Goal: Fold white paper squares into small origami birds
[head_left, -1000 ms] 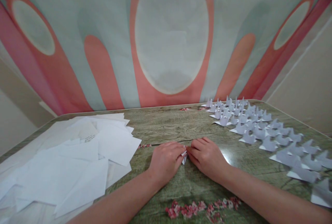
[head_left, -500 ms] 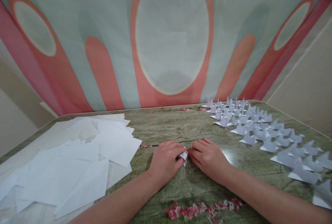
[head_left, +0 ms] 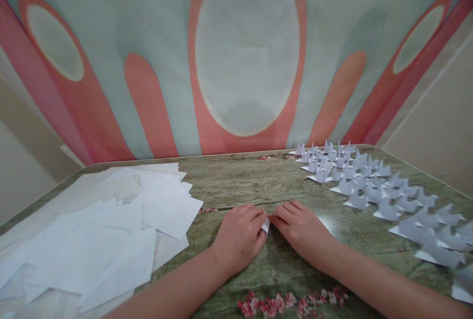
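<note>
Holding a small, folded piece of white paper (head_left: pixel 265 226) between a bare left hand (head_left: pixel 238 235) and a bare right hand (head_left: pixel 303 230), low over a grey-green wood-grain table (head_left: pixel 240 176); cannot tell whether touching its surface. Pinching the piece between curled fingers and thumb at the left, and apparently nipping its right tip between bunched fingertips, probably to steady so small a thing from both sides. Can see on the left a loose, overlapping pile of flat white paper sheets (head_left: pixel 99 240), perhaps heaped freely because of coming to no harm when stacked. Can see on the right slanting rows of white folded-paper birds (head_left: pixel 356 201), standing with points raised, likely set out singly so as not to crush the folds. Counting two hands, one piece between them, and one pile with more than ten sheets showing; cannot tell the full number through the overlaps. Would put the birds at over thirty, too crowded at the far end for an exact tally. Counting also four sprigs of pink printed blossom (head_left: pixel 271 305) on the tabletop, and three pale ovals (head_left: pixel 247 48) on the grey-green and coral backdrop (head_left: pixel 146 107), one large, two smaller.
</note>
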Tool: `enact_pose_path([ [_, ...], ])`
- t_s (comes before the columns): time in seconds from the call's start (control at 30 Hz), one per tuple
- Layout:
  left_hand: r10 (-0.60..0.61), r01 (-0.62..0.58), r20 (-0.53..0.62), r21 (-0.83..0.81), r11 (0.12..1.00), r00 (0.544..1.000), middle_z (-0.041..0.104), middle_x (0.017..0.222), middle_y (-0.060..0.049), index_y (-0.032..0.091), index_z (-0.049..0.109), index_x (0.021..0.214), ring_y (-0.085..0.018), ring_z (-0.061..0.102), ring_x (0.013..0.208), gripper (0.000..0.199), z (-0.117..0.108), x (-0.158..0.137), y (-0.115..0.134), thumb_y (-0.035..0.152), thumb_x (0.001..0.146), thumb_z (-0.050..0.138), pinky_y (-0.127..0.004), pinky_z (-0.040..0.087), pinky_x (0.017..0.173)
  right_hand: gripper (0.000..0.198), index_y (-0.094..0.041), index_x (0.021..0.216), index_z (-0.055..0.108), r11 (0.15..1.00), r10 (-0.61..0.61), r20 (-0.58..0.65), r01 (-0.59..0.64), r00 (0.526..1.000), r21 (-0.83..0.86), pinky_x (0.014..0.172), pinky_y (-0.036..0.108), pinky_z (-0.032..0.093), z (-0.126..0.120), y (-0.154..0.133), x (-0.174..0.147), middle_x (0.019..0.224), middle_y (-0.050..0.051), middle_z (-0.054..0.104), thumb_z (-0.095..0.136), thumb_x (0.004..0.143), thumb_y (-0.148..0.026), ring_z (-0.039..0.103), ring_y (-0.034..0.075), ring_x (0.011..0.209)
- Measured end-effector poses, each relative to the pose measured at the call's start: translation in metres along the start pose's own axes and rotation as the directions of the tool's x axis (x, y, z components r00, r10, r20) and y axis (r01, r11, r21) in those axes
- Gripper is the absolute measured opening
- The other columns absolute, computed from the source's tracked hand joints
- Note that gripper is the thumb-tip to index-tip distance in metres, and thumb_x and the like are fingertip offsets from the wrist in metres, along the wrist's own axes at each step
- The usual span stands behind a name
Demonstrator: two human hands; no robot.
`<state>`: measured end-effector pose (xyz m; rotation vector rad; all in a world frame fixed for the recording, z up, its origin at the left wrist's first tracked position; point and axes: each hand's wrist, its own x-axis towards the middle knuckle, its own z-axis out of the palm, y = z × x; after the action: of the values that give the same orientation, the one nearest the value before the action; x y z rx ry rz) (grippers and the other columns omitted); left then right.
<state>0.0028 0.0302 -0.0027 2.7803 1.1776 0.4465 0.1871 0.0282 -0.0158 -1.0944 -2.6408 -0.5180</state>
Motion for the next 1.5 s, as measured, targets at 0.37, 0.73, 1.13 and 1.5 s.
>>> enact_pose_path([
  [0.37,0.050,-0.056,0.088,0.068,0.996,0.995,0.056,0.110,-0.007,0.016,0.052,0.112,-0.022,0.044,0.107,0.033,-0.010,0.000,0.005,0.019,0.080,0.048,-0.039,0.032,0.096,0.010,-0.016,0.090,0.060,0.999,-0.009,0.052,0.011,0.999,-0.043,0.063,0.033,0.032,-0.004,-0.002,-0.002,0.076,0.002,0.056,0.057,0.080,-0.016,0.049,0.018,0.069],
  [0.73,0.060,-0.058,0.084,-0.033,0.998,0.995,0.051,0.099,-0.006,0.022,0.057,0.105,-0.023,0.042,0.098,0.033,-0.018,0.003,-0.007,0.012,0.074,0.049,-0.040,0.035,0.088,0.014,-0.019,0.095,0.060,0.994,-0.012,0.004,0.011,1.000,0.111,0.067,0.032,0.035,-0.002,0.000,-0.004,0.082,0.002,0.057,0.056,0.083,-0.016,0.050,0.018,0.074],
  [1.13,0.047,-0.041,0.111,-0.057,0.998,0.993,0.047,0.095,-0.005,0.022,0.058,0.097,-0.021,0.040,0.090,0.027,-0.020,0.004,-0.010,0.011,0.076,0.047,-0.037,0.035,0.081,0.013,-0.019,0.093,0.062,0.976,0.020,0.043,-0.028,0.999,0.218,0.065,0.030,0.034,0.000,-0.012,-0.004,0.081,0.003,0.055,0.054,0.083,-0.016,0.048,0.018,0.077],
  [1.5,0.053,-0.047,0.091,-0.064,0.997,0.994,0.047,0.094,-0.005,0.021,0.060,0.095,-0.021,0.040,0.089,0.026,-0.018,0.004,-0.011,0.011,0.078,0.044,-0.036,0.035,0.080,0.025,-0.024,0.099,0.063,0.917,-0.010,0.051,-0.011,0.999,0.398,0.071,0.032,0.037,-0.011,-0.025,-0.003,0.089,0.005,0.057,0.054,0.080,-0.013,0.048,0.019,0.082],
])
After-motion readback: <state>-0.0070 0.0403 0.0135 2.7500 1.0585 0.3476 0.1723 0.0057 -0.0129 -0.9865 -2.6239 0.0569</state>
